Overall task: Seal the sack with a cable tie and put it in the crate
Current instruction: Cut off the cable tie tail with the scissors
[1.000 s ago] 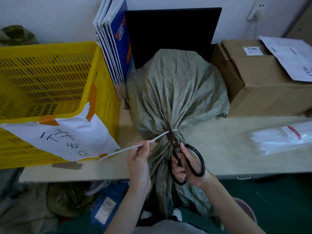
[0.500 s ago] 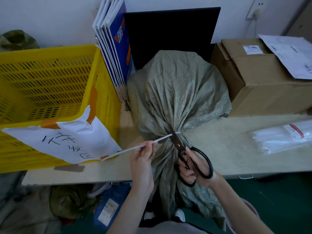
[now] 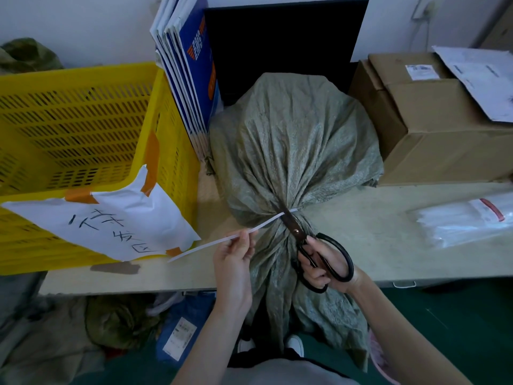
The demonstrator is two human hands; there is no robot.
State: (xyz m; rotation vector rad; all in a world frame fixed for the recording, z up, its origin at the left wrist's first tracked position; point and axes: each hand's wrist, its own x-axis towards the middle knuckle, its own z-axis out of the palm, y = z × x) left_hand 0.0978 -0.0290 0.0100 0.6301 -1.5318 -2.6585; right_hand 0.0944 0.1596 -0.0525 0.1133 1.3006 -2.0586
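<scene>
sack [image 3: 294, 151]: grey-green, neck cinched | cable tie [image 3: 222, 240]: white, tail out | crate [image 3: 83, 129]: yellow

The sack [image 3: 299, 151] is dull grey-green with a fine woven sheen. The cable tie [image 3: 222, 241] is white. The crate [image 3: 83, 134] is bright yellow with slotted walls, orange tape and a white sheet [image 3: 111, 226] with black handwriting. The scissors [image 3: 319, 254] have black handles and dark blades. The box [image 3: 433, 129] is brown, the surface [image 3: 374, 240] pale beige, the floor [image 3: 444, 329] dark green.

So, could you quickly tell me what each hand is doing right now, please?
Left hand: closed, pinching the cable tie tail.
Right hand: closed on the scissors, blades at the tie.
</scene>
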